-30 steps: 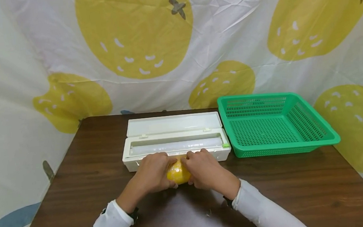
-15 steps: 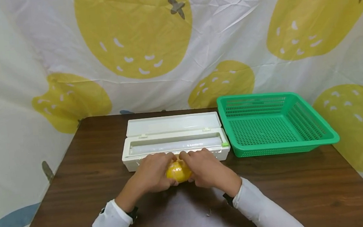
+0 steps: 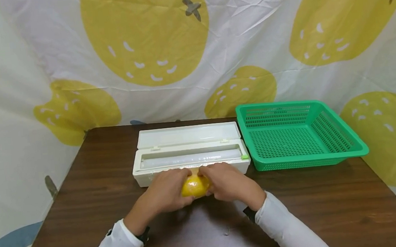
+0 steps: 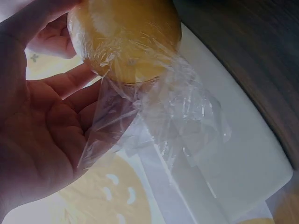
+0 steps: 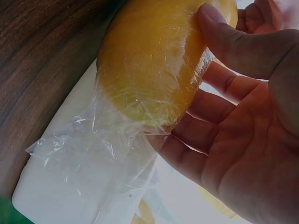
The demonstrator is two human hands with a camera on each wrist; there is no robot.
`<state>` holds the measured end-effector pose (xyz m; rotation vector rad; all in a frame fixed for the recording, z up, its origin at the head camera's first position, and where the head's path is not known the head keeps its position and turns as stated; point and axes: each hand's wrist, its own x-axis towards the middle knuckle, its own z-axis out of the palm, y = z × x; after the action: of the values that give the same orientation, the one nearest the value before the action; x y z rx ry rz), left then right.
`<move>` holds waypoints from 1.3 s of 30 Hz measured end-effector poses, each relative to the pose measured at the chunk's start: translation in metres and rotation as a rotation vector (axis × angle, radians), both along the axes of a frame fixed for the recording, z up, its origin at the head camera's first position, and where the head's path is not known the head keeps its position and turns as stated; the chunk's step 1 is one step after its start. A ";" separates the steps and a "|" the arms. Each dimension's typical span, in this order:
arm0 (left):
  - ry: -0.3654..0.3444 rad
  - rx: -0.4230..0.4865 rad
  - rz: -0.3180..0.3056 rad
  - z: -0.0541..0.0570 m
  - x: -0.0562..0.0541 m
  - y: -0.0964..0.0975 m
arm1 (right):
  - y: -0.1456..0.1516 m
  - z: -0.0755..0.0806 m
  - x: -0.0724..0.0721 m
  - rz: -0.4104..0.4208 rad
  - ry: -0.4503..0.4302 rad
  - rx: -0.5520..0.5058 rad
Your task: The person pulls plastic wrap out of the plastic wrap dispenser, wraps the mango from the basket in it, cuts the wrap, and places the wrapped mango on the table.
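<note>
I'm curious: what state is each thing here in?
Left hand: holding the yellow fruit.
Right hand: holding it too.
Yellow fruit: clear film clinging around it.
Clear film: crinkled, ends loose.
White box: lid open.
White roll: lying inside the box.
Green tab: at the box's right end.
Green basket: upright, open-topped.

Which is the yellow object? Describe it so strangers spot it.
On the dark brown table, find the open white box left of the green basket. At its near side, between the left grip and right grip, is the yellow object. Unlike box or basket, it is rounded and wrapped in clear film.
</note>
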<state>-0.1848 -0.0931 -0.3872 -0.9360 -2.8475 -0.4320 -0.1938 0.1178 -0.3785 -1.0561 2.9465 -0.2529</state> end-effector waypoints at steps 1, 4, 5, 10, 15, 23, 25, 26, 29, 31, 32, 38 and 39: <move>0.002 0.000 -0.001 0.000 0.001 0.000 | 0.000 0.000 0.000 0.002 -0.008 -0.005; 0.010 0.002 -0.003 0.002 0.003 0.001 | 0.001 0.002 -0.001 0.007 -0.026 -0.012; 0.017 0.005 -0.003 0.002 0.004 0.001 | 0.001 0.002 -0.002 0.009 -0.032 -0.016; 0.128 0.007 -0.009 0.006 0.007 0.004 | 0.003 0.004 -0.005 0.012 -0.067 -0.039; 0.272 -0.132 0.026 0.007 0.014 0.013 | 0.005 0.005 -0.007 0.013 -0.075 -0.046; 0.442 -0.220 0.048 -0.003 0.017 0.019 | 0.004 0.002 -0.006 0.024 -0.076 -0.043; 0.451 -0.190 0.033 -0.005 0.016 0.018 | 0.004 0.002 -0.005 0.026 -0.067 -0.041; 0.445 -0.171 0.023 -0.005 0.015 0.017 | 0.004 0.002 -0.004 0.024 -0.060 -0.041; 0.392 -0.119 0.003 -0.003 0.012 0.013 | 0.003 0.005 0.002 0.010 0.002 -0.032; 0.340 -0.080 0.000 0.000 0.010 0.010 | 0.001 0.008 0.007 -0.009 0.100 -0.007; 0.310 -0.067 0.003 0.001 0.008 0.008 | 0.000 0.010 0.010 -0.015 0.155 0.006; 0.215 -0.014 0.012 0.007 0.001 0.001 | -0.008 0.011 0.020 -0.050 0.382 0.068; 0.214 -0.011 0.009 0.007 -0.001 0.000 | -0.009 0.010 0.020 -0.056 0.396 0.072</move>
<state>-0.1856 -0.0929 -0.3803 -0.9117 -2.6622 -0.2964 -0.1741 0.1089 -0.3689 -1.1318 3.3025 0.0740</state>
